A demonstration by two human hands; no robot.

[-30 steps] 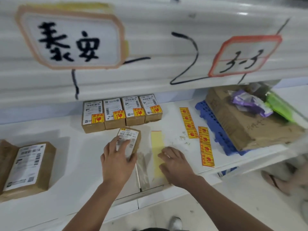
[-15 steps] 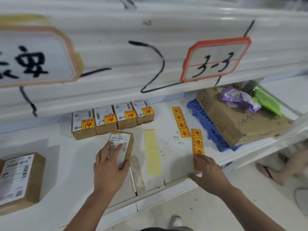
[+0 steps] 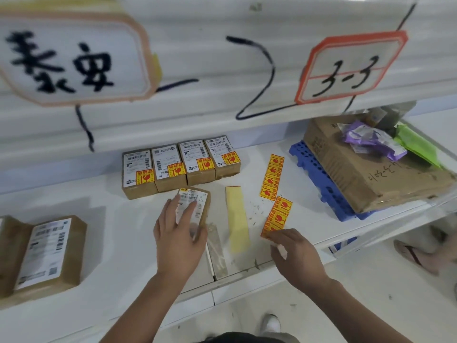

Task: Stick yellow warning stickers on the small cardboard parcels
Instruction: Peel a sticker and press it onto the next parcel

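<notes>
A small cardboard parcel (image 3: 200,201) with a white label lies on the white shelf (image 3: 111,219); my left hand (image 3: 176,233) lies flat on it, fingers spread. My right hand (image 3: 294,253) pinches the near end of a strip of yellow warning stickers (image 3: 279,214), which now lies tilted. A second sticker strip (image 3: 272,177) lies behind it. Several small parcels (image 3: 180,167) stand in a row at the back, each bearing a yellow sticker. An empty yellow backing strip (image 3: 237,216) lies between my hands.
A larger labelled parcel (image 3: 47,251) sits at the left. At the right, a big cardboard box (image 3: 366,169) rests on a blue plastic pallet (image 3: 319,179), with purple and green bags on top. Someone's sandalled foot (image 3: 415,251) is on the floor at the right.
My right hand left the empty backing strip, went right to the near sticker strip and took hold of its end, turning it. My left hand stayed on the parcel.
</notes>
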